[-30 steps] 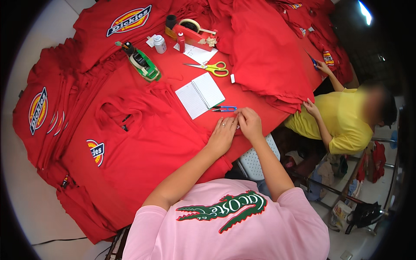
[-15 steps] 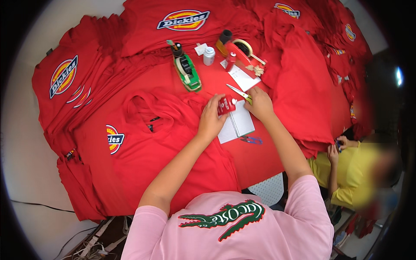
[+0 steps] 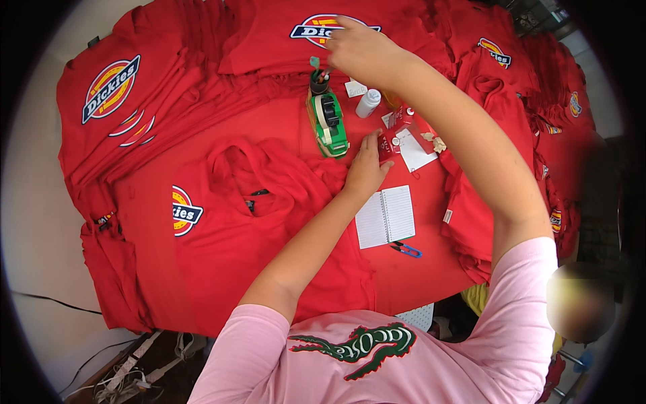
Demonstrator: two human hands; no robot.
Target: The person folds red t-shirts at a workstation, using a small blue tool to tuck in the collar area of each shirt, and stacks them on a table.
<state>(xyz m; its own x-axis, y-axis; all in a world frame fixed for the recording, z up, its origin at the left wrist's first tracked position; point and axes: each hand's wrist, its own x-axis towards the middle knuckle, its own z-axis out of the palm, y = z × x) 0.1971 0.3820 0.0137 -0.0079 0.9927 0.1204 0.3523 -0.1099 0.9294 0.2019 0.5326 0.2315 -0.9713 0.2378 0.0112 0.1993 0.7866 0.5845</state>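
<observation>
My left hand [image 3: 367,168] is closed around a small red bottle [image 3: 386,147] with a white cap, low over the red tabletop. Far forward, my right hand [image 3: 356,48] reaches over the dark pen cup [image 3: 319,83] at the back of a green tape dispenser [image 3: 328,126]. Its fingers are bent in above the cup; what they grip is hidden. An open spiral notebook [image 3: 398,209] lies nearer to me, with blue-handled thread snips [image 3: 408,250] at its lower edge. Beyond my left hand stands a white bottle [image 3: 368,103].
A red shirt [image 3: 269,249] is spread on the left. Stacks of red shirts [image 3: 195,87] line the far side, and more shirts [image 3: 474,215] lie at the right. A white paper [image 3: 417,153] and a small card [image 3: 354,88] lie amid the tools. Another person is partly visible at lower right.
My right hand, which held scissors near the notebook, has swung forward and left to the pen cup. The scissors no longer show. My left hand has carried the red bottle forward and right.
</observation>
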